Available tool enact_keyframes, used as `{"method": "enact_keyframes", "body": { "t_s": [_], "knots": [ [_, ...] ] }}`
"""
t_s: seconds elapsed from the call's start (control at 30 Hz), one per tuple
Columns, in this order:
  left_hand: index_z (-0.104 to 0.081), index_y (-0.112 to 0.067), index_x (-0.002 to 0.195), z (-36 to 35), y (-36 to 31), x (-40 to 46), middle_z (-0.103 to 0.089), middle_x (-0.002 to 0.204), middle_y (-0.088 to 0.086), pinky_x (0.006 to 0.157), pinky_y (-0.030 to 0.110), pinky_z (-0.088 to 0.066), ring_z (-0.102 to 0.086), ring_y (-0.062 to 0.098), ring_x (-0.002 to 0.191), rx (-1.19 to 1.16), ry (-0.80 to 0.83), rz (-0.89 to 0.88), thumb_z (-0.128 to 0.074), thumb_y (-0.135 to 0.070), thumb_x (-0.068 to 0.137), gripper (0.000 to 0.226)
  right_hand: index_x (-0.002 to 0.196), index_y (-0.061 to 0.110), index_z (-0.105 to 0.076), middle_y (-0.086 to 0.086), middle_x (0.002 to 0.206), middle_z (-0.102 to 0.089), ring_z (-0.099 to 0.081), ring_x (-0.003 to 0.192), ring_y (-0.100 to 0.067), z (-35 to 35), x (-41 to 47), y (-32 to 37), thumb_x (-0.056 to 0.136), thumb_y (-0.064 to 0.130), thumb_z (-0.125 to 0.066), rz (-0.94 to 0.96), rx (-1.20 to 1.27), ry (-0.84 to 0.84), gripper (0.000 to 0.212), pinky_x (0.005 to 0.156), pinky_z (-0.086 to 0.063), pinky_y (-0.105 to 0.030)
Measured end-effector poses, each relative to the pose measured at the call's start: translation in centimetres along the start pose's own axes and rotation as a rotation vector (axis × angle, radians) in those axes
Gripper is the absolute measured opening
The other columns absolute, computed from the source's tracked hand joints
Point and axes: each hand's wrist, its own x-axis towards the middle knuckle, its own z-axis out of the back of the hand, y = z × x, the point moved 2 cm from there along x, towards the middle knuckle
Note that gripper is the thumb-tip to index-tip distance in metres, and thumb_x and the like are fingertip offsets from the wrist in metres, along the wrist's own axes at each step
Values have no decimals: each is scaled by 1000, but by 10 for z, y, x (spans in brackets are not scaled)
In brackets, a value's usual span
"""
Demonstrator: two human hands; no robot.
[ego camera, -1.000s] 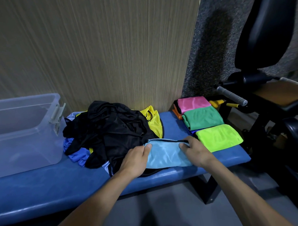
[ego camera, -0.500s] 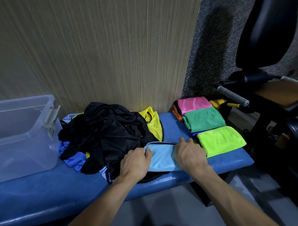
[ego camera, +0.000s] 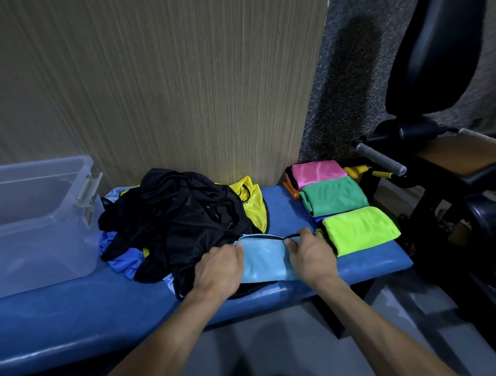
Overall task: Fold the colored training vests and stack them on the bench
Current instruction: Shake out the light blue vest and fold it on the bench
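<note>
A light blue vest with black trim lies folded on the blue bench, near its front edge. My left hand grips its left side with curled fingers. My right hand grips its right side, fingers curled over the black-trimmed top edge. To the left sits a loose heap of vests, black on top with yellow and blue showing underneath. At the bench's right end lie folded vests: pink, green and lime, with orange peeking out.
A clear plastic bin stands on the bench at the left. A wood-panel wall rises behind. Black gym equipment with a grey handle crowds the right side.
Both hands have drawn closer together on the light blue vest, narrowing it, and their fingers have curled onto its edges.
</note>
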Motion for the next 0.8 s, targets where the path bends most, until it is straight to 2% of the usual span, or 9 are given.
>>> {"method": "enact_keyframes", "body": {
  "t_s": [0.07,0.13,0.23,0.33,0.4,0.5,0.67,0.8],
  "knots": [
    [-63,-10,116,3,2,4,-63,121,20,92,44,-46,-58,42,111,-22,28,35,-23,-47,108,55,117,8,-53,-14,114,-53,-58,102,-38,2,-2,-1,104,40,-50,5,93,-27,35,76,-40,-38],
    [-58,-13,114,7,1,7,-64,117,16,86,43,-46,-60,41,108,-5,9,1,-30,-46,106,44,115,7,-54,-10,107,-50,-56,95,-35,5,-2,-2,104,37,-52,20,174,-40,32,72,-34,-34],
    [-46,-24,112,15,-1,10,-56,110,-3,76,41,-50,-57,27,102,-10,-132,-215,-45,-40,103,19,116,8,-55,-6,105,-46,-48,86,-26,8,-1,-5,103,34,-55,46,219,-63,30,72,-31,-31],
    [-52,-33,109,14,0,19,-43,109,-14,77,36,-51,-45,12,105,-43,-87,-372,-52,-42,101,12,116,8,-56,-3,105,-43,-54,96,-31,7,-2,-7,103,33,-55,75,230,-65,29,72,-31,-31],
    [-57,-34,109,12,0,27,-43,109,-16,80,32,-49,-42,10,105,-64,-40,-402,-55,-44,100,14,116,8,-56,-3,105,-43,-54,101,-30,7,-2,-7,103,32,-56,89,249,-66,28,73,-30,-30],
    [-62,-32,101,15,-3,34,-45,106,-17,80,28,-46,-40,7,101,-104,-52,-480,-60,-42,99,10,117,9,-56,-3,106,-45,-52,98,-27,6,0,-9,103,32,-55,94,263,-74,27,74,-31,-29],
    [-57,-29,94,17,-5,46,-53,98,-16,84,23,-36,-41,4,94,-238,35,-486,-55,-34,103,10,116,7,-57,-6,107,-47,-53,97,-28,4,5,-12,104,32,-54,98,277,-53,28,75,-32,-30],
    [-55,-27,92,17,-7,51,-61,89,-8,75,21,-37,-47,3,87,-296,102,-461,-53,-30,104,12,117,7,-55,-7,110,-47,-54,99,-30,1,7,-12,104,33,-53,105,240,-37,28,80,-38,-35]
  ]
}}
